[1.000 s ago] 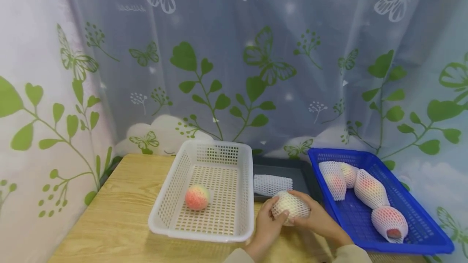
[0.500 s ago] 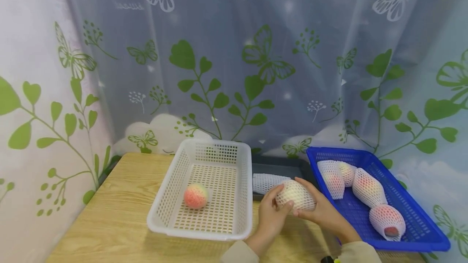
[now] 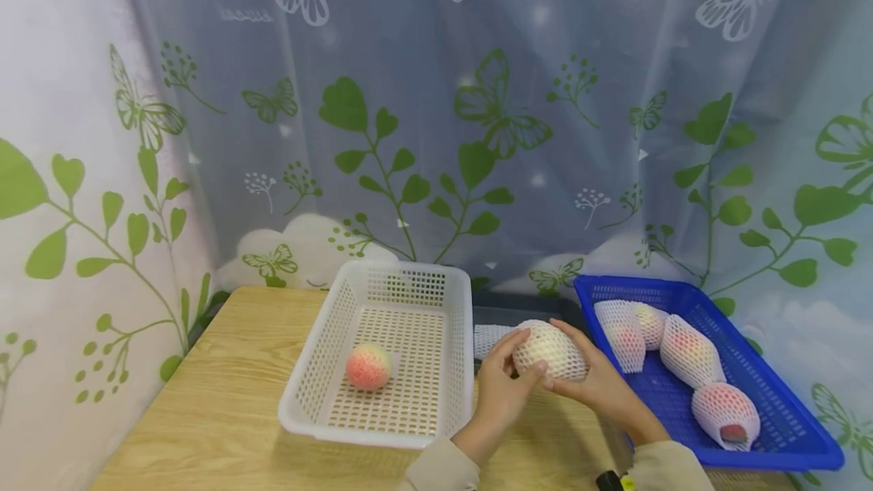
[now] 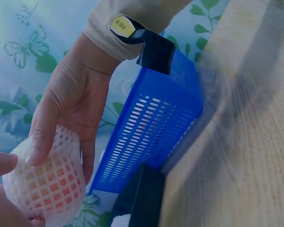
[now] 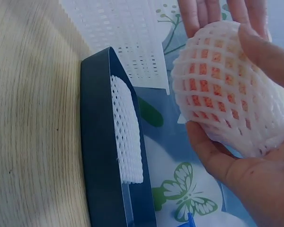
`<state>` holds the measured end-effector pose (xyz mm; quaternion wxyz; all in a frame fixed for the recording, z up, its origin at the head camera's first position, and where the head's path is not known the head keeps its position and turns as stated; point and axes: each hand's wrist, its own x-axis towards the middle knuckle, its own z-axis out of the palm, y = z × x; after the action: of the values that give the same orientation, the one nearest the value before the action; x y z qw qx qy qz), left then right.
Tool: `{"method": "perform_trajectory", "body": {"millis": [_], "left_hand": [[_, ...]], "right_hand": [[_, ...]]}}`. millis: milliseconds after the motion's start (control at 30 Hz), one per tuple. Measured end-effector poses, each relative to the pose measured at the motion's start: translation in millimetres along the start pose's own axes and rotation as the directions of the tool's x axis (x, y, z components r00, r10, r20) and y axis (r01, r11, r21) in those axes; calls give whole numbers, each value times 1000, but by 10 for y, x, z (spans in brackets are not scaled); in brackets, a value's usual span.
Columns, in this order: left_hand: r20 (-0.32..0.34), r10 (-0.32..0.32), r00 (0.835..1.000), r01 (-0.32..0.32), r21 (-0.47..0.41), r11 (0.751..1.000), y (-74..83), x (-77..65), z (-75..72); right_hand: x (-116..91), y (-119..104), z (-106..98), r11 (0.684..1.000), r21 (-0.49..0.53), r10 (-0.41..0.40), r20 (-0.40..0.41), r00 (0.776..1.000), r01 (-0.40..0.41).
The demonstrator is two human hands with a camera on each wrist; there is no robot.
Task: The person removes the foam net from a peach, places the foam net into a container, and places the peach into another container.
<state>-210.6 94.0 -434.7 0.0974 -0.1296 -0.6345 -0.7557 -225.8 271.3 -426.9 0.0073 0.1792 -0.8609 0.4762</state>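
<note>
Both hands hold a peach in a white foam net (image 3: pixel 549 351) above the table, between the two baskets. My left hand (image 3: pixel 499 392) grips its left side and my right hand (image 3: pixel 607 394) its right, with both thumbs on the near face. Red-orange skin shows through the mesh (image 5: pixel 217 80) in the right wrist view. Behind the hands, a loose white foam net (image 3: pixel 491 338) lies in a dark tray (image 5: pixel 97 142). A bare pink-and-yellow peach (image 3: pixel 368 367) sits in the white basket (image 3: pixel 289 400) to the left.
On the right stands a blue basket (image 3: pixel 664 419) with several net-wrapped peaches (image 3: pixel 690 351). The wooden table (image 3: pixel 204 400) extends left of the white basket. A printed curtain (image 3: pixel 423 97) hangs behind. A black device (image 3: pixel 607 480) is worn at my right wrist.
The hands have lifted the netted peach slightly up and to the right, and now cover more of the loose net. The baskets keep their places.
</note>
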Motion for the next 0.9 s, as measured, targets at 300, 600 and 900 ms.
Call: {"method": "perform_trajectory", "body": {"millis": [300, 600, 900], "left_hand": [[34, -61, 998, 62, -15, 998, 104, 44, -113], [-41, -176, 984, 172, -81, 982, 118, 219, -380], [37, -228, 973, 229, -23, 973, 60, 199, -540]], "right_hand": [[18, -45, 3, 995, 92, -30, -47, 998, 34], [47, -72, -13, 988, 100, -119, -34, 992, 121], [18, -131, 16, 975, 204, -91, 5, 996, 88]]}}
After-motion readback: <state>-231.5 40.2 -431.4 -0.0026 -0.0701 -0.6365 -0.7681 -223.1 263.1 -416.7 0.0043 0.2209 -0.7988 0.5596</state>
